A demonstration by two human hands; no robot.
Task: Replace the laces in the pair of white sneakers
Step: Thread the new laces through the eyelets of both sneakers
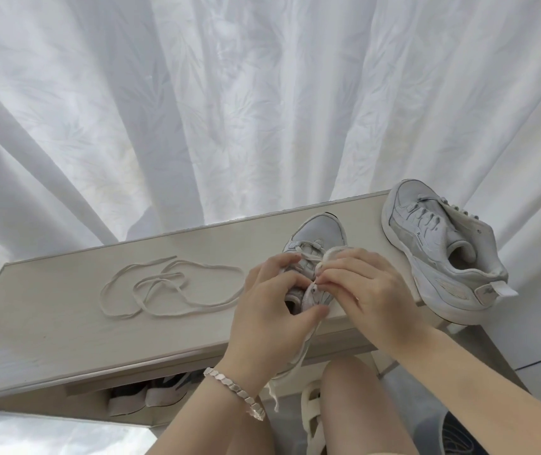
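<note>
A white sneaker stands on the pale wooden shelf top, toe pointing away, partly laced near the toe. My left hand grips its collar and side, thumb on the near edge. My right hand pinches a lace end at an upper eyelet. A lace tail hangs down over the shelf's front edge. The second white sneaker lies on its side at the right end, without a lace in its eyelets. A loose off-white lace lies coiled on the shelf to the left.
White curtains hang close behind the shelf. Dark shoes sit in the compartment under the shelf top. My bare knees and a white sandal are below, close to the shelf's front edge.
</note>
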